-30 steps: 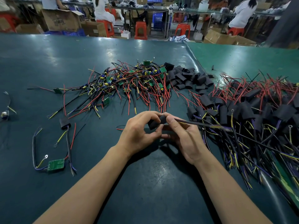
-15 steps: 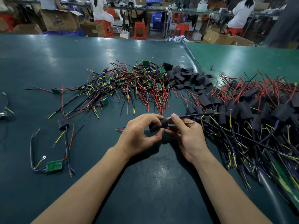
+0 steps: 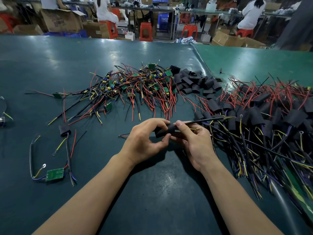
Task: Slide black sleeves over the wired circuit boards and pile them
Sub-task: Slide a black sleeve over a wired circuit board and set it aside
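Sleeve (image 3: 165,130) lay left–right between both hands — left hand (image 3: 145,141) pinching it, right hand (image 3: 194,141) gripping its wires (image 3: 203,120).

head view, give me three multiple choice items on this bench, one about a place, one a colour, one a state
1. Where does the pile of finished sleeved boards lie?
A. at the person's right
B. at the person's left
C. on a stool

2. What colour is the lone bare board near the left forearm?
A. red
B. green
C. white

3. What are the hands doing with the black sleeve?
A. both hold it
B. only the left hand touches it
C. it lies free on the table

Key: 1 A, the sleeved heap spreads over the table's right side. 2 B, its face is green, with wires trailing off. 3 A, the left hand and the right hand both pinch the sleeve above the table.
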### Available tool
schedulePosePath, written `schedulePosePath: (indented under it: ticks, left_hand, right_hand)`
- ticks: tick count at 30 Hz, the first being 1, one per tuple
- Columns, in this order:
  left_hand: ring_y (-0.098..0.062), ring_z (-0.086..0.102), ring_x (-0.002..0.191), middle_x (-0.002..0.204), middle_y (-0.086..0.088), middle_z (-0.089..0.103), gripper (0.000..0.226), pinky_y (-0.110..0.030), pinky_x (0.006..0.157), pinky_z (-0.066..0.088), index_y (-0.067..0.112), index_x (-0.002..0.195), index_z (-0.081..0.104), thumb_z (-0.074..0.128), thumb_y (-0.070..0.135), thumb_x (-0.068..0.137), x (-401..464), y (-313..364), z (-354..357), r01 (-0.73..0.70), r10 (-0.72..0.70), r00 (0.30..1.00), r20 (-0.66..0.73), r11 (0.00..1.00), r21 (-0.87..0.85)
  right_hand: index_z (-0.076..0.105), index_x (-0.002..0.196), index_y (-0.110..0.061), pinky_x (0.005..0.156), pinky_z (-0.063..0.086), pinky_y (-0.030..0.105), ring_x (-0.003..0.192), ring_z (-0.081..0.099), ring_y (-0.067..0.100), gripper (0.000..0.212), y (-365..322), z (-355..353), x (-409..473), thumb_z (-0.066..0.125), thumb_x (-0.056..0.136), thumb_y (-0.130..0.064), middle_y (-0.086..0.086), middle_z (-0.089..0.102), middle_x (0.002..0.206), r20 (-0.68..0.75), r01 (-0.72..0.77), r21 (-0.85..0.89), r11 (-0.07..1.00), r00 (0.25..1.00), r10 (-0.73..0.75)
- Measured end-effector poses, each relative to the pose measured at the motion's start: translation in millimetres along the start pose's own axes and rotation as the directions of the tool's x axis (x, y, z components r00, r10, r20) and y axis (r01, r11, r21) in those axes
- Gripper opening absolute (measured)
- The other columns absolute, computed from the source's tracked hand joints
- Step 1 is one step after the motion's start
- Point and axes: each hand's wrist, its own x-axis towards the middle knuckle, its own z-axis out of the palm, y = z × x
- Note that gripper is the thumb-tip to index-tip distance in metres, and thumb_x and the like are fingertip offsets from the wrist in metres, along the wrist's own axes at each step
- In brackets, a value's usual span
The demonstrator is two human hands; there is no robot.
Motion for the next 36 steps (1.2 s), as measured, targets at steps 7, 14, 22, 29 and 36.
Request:
schedulePosePath:
  ticks: [7, 14, 22, 29, 36]
  left_hand:
    - [-0.02, 0.069, 0.099, 0.108, -0.008, 0.071, 0.021, -0.034, 0.088, 0.055, 0.0, 0.091, 0.067, 0.081, 0.001, 0.075, -0.3, -1.0, 0.1, -0.039, 0.039, 0.999, 0.001, 0.999, -0.013]
    - [-0.026, 0.064, 0.111, 0.116, -0.011, 0.068, 0.017, -0.041, 0.094, 0.052, -0.003, 0.092, 0.068, 0.077, 0.005, 0.08, 0.0, -3.5, 1.7, -0.164, 0.163, 0.986, 0.027, 0.983, 0.077]
    - [-0.029, 0.061, 0.096, 0.101, -0.01, 0.067, 0.019, -0.042, 0.087, 0.05, -0.001, 0.091, 0.069, 0.077, 0.012, 0.079, 0.9, -7.0, 3.6, -0.116, 0.148, 0.976, -0.157, 0.974, 0.196]
    - [-0.029, 0.061, 0.09, 0.094, -0.009, 0.067, 0.016, -0.04, 0.083, 0.051, -0.001, 0.088, 0.068, 0.072, 0.014, 0.081, 0.3, -8.2, 2.8, -0.092, 0.123, 0.983, -0.139, 0.973, 0.212]
    - [-0.029, 0.06, 0.087, 0.092, -0.008, 0.066, 0.016, -0.039, 0.081, 0.05, 0.0, 0.088, 0.068, 0.068, 0.015, 0.083, 1.0, -7.4, 1.7, -0.062, 0.093, 0.985, -0.146, 0.977, 0.206]
  right_hand:
    - [0.067, 0.096, -0.003, 0.061, 0.058, 0.028, 0.071, 0.071, 0.023, 0.029, -0.7, -1.5, 0.1, 0.074, 0.074, -0.02, 0.02, 0.073, 0.087, 0.09, -0.033, 0.013, 0.999, 0.995, 0.032]
    - [0.069, 0.087, -0.016, 0.036, 0.04, 0.02, 0.04, 0.053, 0.014, 0.003, -0.1, 0.3, -6.1, 0.07, 0.089, -0.015, 0.005, 0.062, 0.057, 0.092, 0.093, -0.306, 0.948, 0.993, -0.068]
    - [0.054, 0.114, -0.002, 0.06, 0.058, 0.025, 0.078, 0.074, 0.026, 0.016, -27.1, -20.8, 9.9, 0.052, 0.099, -0.002, 0.013, 0.074, 0.098, -0.484, 0.455, 0.216, 0.864, 0.818, -0.31]
    - [0.066, 0.093, -0.006, 0.049, 0.053, 0.022, 0.06, 0.07, 0.018, 0.038, -29.7, -25.9, 6.9, 0.042, 0.104, -0.034, 0.009, 0.074, 0.074, -0.293, 0.14, 0.196, 0.97, 0.953, -0.078]
    - [0.077, 0.068, -0.012, 0.049, 0.044, 0.016, 0.052, 0.06, 0.016, 0.065, -47.5, -42.2, 1.6, 0.029, 0.1, -0.041, 0.003, 0.069, 0.064, -0.254, 0.199, 0.517, 0.833, 0.964, -0.073]
